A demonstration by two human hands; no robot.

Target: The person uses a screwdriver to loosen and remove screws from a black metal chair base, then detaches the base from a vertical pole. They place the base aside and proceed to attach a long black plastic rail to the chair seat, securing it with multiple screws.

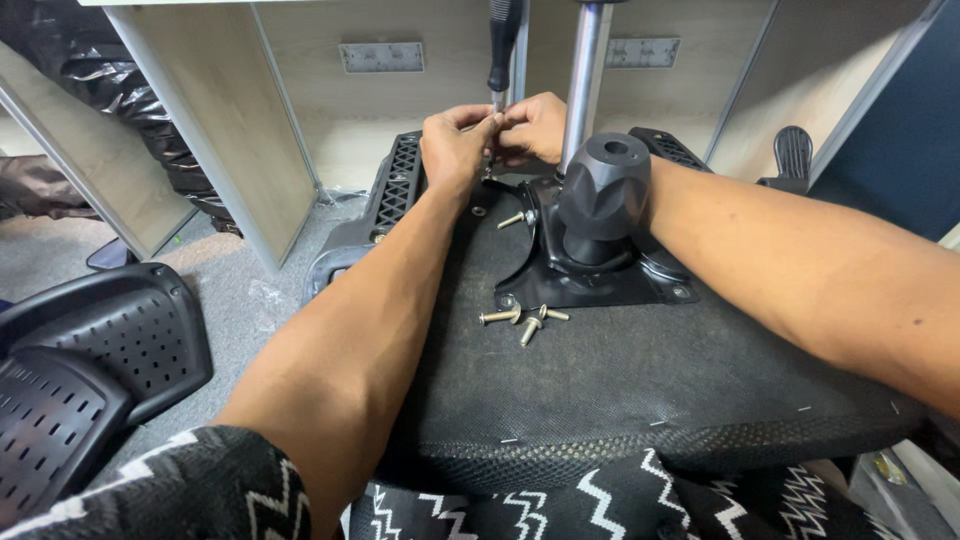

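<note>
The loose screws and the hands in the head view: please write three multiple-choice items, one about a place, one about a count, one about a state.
1. Where do the loose screws lie?
A. on the grey floor
B. on the black seat underside, beside the metal plate
C. in the person's lap

2. How many loose screws lie in that group?
A. one
B. three
C. seven

3. What are the two hands doing?
A. resting flat and apart
B. pinched together at the tip of an upright screwdriver
C. gripping the chrome column

Answers:
1 B: the screws rest on the seat underside just in front of the black metal plate.
2 B: three pale screws show there; a fourth sits apart, further up by the plate.
3 B: the left hand and the right hand meet with fingers closed around the screwdriver tip, beside the chrome column.
</note>
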